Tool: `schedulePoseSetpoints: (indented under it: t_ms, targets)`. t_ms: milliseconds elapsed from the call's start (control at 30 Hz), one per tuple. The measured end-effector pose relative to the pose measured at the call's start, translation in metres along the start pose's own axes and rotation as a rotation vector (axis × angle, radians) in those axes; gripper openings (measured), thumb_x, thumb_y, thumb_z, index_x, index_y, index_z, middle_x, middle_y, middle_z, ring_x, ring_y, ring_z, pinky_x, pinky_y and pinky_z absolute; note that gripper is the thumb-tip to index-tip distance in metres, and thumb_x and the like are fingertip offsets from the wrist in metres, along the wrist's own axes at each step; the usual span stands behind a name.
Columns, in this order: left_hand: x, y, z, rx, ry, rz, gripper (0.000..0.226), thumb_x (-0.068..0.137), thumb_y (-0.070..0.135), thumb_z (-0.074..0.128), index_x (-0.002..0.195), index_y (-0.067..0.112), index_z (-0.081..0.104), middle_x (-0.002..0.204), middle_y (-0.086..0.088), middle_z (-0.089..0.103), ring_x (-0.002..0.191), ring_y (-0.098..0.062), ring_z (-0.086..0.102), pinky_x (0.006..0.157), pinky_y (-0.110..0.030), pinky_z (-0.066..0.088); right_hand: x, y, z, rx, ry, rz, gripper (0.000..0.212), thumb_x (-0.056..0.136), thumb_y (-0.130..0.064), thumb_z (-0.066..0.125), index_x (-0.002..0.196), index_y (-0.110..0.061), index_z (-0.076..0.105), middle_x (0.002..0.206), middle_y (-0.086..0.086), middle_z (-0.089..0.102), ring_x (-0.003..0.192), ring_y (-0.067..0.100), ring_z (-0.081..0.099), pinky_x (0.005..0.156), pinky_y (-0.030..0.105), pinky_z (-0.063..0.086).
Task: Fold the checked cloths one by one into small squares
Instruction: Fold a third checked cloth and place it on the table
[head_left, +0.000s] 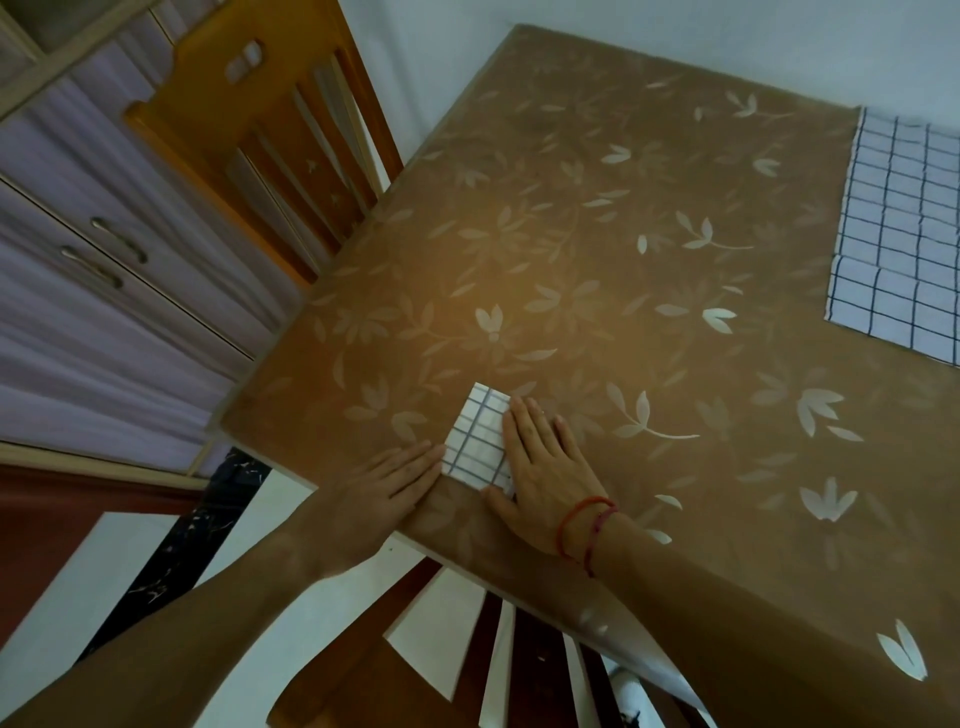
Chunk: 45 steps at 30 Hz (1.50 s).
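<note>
A small folded square of white cloth with blue checks (478, 439) lies near the table's near edge. My right hand (545, 467) lies flat, fingers straight, on the square's right side and covers part of it. My left hand (384, 493) lies flat on the table with its fingertips touching the square's left edge. A larger stack of the same checked cloths (904, 234) lies spread at the far right, cut off by the frame edge.
The table (597, 234) wears a brown cover with pale leaf prints. A wooden chair (270, 130) stands at its far left side, another chair (519, 665) sits below my arms. Lilac cabinets (78, 260) line the left.
</note>
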<state>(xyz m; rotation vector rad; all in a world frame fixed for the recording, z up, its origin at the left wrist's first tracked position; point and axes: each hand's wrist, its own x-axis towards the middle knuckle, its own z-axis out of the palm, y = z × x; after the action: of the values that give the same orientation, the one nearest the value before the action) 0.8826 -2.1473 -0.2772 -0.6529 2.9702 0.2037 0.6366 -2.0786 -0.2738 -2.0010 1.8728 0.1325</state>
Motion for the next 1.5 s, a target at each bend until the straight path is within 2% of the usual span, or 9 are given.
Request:
schedulePoseSetpoints:
  t_ms: [167,367,600,700,800,967,1133,1267,1500]
  targets:
    - [0.013,0.014,-0.015,-0.424,0.068,-0.222,0.056,0.097,0.052,0.032,0.139,0.018,0.048,0.144,0.004,0.045,0.131,-0.006,0.039,0.109,-0.030,0.038,0.003,-0.005,-0.023,0.193,-0.031,0.037,0.075,0.096,-0.046,0.035,0.152,-0.007,0.005,0.160,0.008,-0.003,0.148,0.023,-0.005,0.119,0.036,-0.003]
    - [0.056,0.017,-0.042,-0.855,0.224,-0.655,0.019,0.099,0.021,0.049,0.098,0.022,0.069,0.092,0.011,0.065,0.090,-0.006,0.060,0.080,-0.025,0.051,-0.001,0.000,-0.052,0.768,0.318,0.206,0.019,0.096,-0.023,0.046,0.106,-0.016,0.061,0.109,-0.005,0.058,0.093,0.013,0.057,0.085,0.034,0.051]
    - [0.086,0.009,-0.042,-1.346,0.321,-1.012,0.015,0.092,0.017,0.059,0.086,0.023,0.071,0.095,0.000,0.071,0.096,-0.019,0.066,0.091,-0.038,0.053,-0.025,-0.006,-0.051,1.602,0.298,0.658,0.028,0.094,-0.010,0.053,0.073,-0.024,0.067,0.061,-0.005,0.058,0.053,0.006,0.054,0.052,0.021,0.044]
    - [0.090,0.011,-0.043,-1.397,0.330,-1.015,0.012,0.093,0.015,0.059,0.092,0.016,0.071,0.098,-0.003,0.070,0.096,-0.018,0.066,0.090,-0.035,0.054,-0.024,-0.009,-0.058,1.775,0.227,0.766,0.020,0.096,-0.006,0.048,0.084,-0.008,0.064,0.071,0.007,0.063,0.067,0.020,0.059,0.069,0.035,0.050]
    - [0.091,0.014,-0.045,-1.410,0.328,-1.036,0.014,0.094,0.014,0.057,0.088,0.017,0.070,0.097,-0.003,0.070,0.095,-0.017,0.066,0.087,-0.032,0.054,-0.022,-0.014,-0.066,1.842,0.103,0.792,0.025,0.101,-0.018,0.040,0.096,-0.005,0.061,0.092,0.013,0.067,0.090,0.027,0.065,0.091,0.040,0.049]
    - [0.088,0.018,-0.042,-1.434,0.295,-0.992,0.018,0.095,0.014,0.054,0.094,0.010,0.071,0.096,-0.004,0.072,0.093,-0.017,0.068,0.086,-0.032,0.056,-0.014,-0.014,-0.070,1.841,0.110,0.809,0.024,0.099,-0.025,0.045,0.092,-0.010,0.062,0.086,0.009,0.067,0.081,0.021,0.066,0.069,0.030,0.055]
    - [0.088,0.020,-0.042,-1.439,0.300,-0.991,0.019,0.096,0.014,0.052,0.095,0.010,0.071,0.097,-0.005,0.072,0.093,-0.016,0.067,0.085,-0.030,0.055,-0.012,-0.008,-0.075,1.870,0.050,0.824,0.037,0.103,-0.028,0.030,0.087,-0.015,0.061,0.113,0.024,0.064,0.121,0.041,0.051,0.107,0.043,0.036]
    - [0.091,0.017,-0.040,-1.424,0.293,-0.996,0.018,0.094,0.015,0.055,0.093,0.011,0.072,0.094,-0.002,0.072,0.093,-0.015,0.067,0.088,-0.032,0.055,-0.013,-0.013,-0.068,1.903,0.079,0.783,0.024,0.099,-0.031,0.043,0.099,-0.015,0.062,0.086,0.004,0.065,0.077,0.016,0.062,0.075,0.030,0.052]
    - [0.092,0.018,-0.039,-1.401,0.289,-1.002,0.018,0.094,0.016,0.056,0.092,0.011,0.073,0.093,-0.002,0.073,0.093,-0.016,0.067,0.089,-0.034,0.055,-0.017,-0.013,-0.056,1.900,0.094,0.787,0.020,0.097,-0.030,0.049,0.085,-0.022,0.062,0.088,0.003,0.067,0.079,0.016,0.064,0.067,0.029,0.051]
